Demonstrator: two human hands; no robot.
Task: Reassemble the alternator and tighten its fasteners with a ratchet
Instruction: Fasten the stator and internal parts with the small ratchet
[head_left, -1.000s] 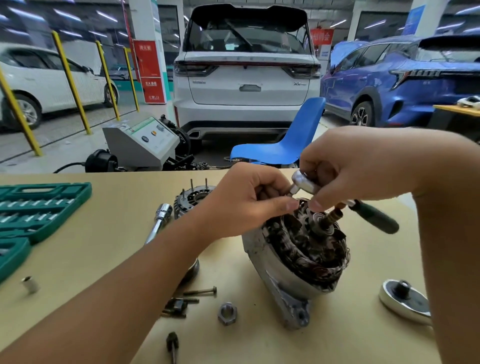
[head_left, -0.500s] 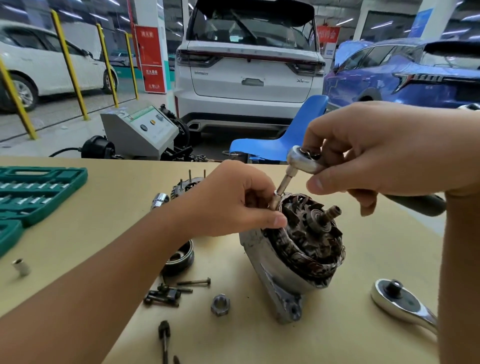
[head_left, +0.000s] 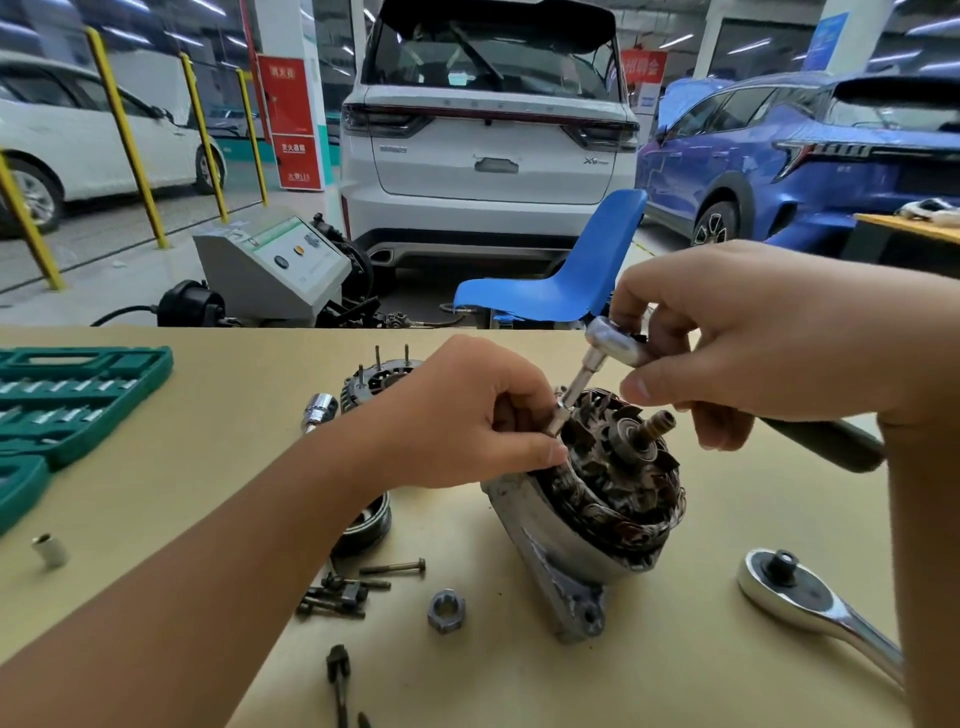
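Parked cars fill the upper half of the frame, a white one (head_left: 488, 130) dead centre and a blue one (head_left: 810, 156) at upper right, with a blue chair (head_left: 566, 275) pushed up to the far edge of a tan workbench (head_left: 208, 467). On that bench, just right of centre, the alternator (head_left: 597, 509) sits tipped on its mounting ear, open end and shaft turned up toward the person, which looks like the reason the socket can reach down its rim

The right hand (head_left: 769, 343) is wrapped round the head of a small ratchet (head_left: 615, 343), its dark handle running off under the wrist toward the right edge. An extension drops from it at a slant to the housing's upper left rim. The left hand (head_left: 467, 415) is curled there, fingers pinching the socket end of the extension, I would guess to keep it seated on the fastener while the other hand turns. The fastener itself is hidden behind the fingers

Loose bolts (head_left: 358, 587) and 1 big nut (head_left: 445, 610) lie in the lower centre, near at hand for later, and a second, larger ratchet (head_left: 810, 597) waits at lower right. A green socket tray (head_left: 62, 400) sits open at the left edge, 1 stray socket (head_left: 49, 550) below it. Behind the left hand stands another alternator part with studs (head_left: 384, 371), so the rebuild seems well short of finished
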